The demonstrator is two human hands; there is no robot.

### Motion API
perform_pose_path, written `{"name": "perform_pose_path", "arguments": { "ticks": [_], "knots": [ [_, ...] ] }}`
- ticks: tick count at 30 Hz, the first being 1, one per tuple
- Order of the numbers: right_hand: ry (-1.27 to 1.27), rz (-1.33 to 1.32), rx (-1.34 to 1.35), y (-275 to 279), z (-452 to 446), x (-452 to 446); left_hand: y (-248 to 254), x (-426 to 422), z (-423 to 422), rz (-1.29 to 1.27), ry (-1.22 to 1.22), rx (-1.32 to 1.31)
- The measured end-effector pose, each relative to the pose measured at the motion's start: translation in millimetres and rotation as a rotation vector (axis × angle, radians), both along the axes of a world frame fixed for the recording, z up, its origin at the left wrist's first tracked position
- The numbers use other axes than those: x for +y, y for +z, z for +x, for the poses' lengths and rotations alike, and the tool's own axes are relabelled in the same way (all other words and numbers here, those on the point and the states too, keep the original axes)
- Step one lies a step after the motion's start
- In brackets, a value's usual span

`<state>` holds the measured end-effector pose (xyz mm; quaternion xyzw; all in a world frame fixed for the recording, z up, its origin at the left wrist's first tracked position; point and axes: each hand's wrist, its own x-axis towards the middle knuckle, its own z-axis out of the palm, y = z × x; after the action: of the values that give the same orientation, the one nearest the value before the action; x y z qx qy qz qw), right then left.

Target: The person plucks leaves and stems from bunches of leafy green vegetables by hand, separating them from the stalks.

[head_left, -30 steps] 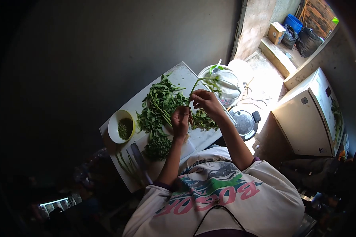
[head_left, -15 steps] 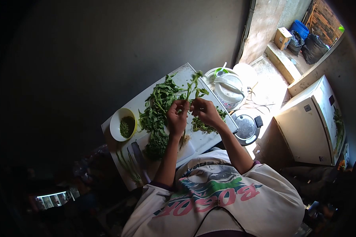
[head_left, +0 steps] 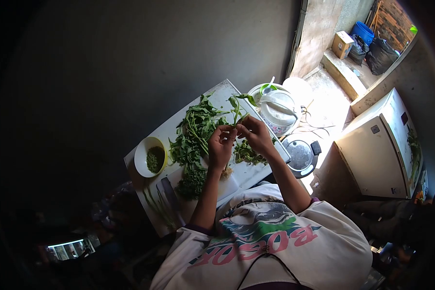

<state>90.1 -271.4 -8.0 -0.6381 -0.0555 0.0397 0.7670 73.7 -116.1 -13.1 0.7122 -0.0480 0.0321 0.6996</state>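
Left hand (head_left: 221,146) and right hand (head_left: 257,137) are brought close together over the table (head_left: 154,129), thumbs and fingertips pinching a leafy sprig (head_left: 236,108); its leaves extend beyond the fingertips; the larger pile of greens (head_left: 193,126) lies left of the left hand, the bowl (head_left: 140,162) farther left; the sprig should handle as light, its leaves soft and easily bruised, its stem firmer but liable to snap; best held by the stem, below the leaves.
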Motion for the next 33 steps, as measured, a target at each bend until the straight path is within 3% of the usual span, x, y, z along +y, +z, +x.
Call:
{"name": "perform_pose_path", "arguments": {
  "ticks": [2,5,6,8,12,14,16,18,24,33],
  "knots": [
    [-0.004,-0.102,-0.046,-3.8,-0.7,-1.7,0.8,1.7,4.2,-0.035,-0.01,0.025],
    [0.167,-0.49,-0.337,6.6,-0.4,-11.9,6.9,8.6,7.0,-0.135,0.022,0.079],
    [0.165,-0.49,-0.336,2.8,-0.3,-12.2,10.9,11.2,7.2,-0.203,0.067,0.114],
    [0.235,-0.305,-0.101,-7.8,0.2,-11.2,18.7,15.5,10.2,-0.206,0.091,0.138],
    [0.217,-0.032,0.014,8.2,-2.4,2.5,17.2,19.8,10.4,-0.265,0.055,0.116],
    [0.122,0.308,0.111,20.1,-2.8,11.9,18.5,14.6,9.4,-0.282,0.03,0.108],
    [0.071,0.363,0.182,14.0,3.4,16.9,26.8,7.8,5.6,-0.265,-0.007,0.194],
    [0.106,0.61,0.264,11.6,6.4,18.0,22.9,4.7,4.9,-0.271,-0.018,0.158],
    [0.087,0.612,0.253,2.6,5.8,17.5,20.1,6.2,3.6,-0.211,-0.081,0.13],
    [0.017,0.501,0.237,17.7,4.7,15.4,40.5,-3.4,6.6,-0.007,0.055,-0.016]
  ]
}}
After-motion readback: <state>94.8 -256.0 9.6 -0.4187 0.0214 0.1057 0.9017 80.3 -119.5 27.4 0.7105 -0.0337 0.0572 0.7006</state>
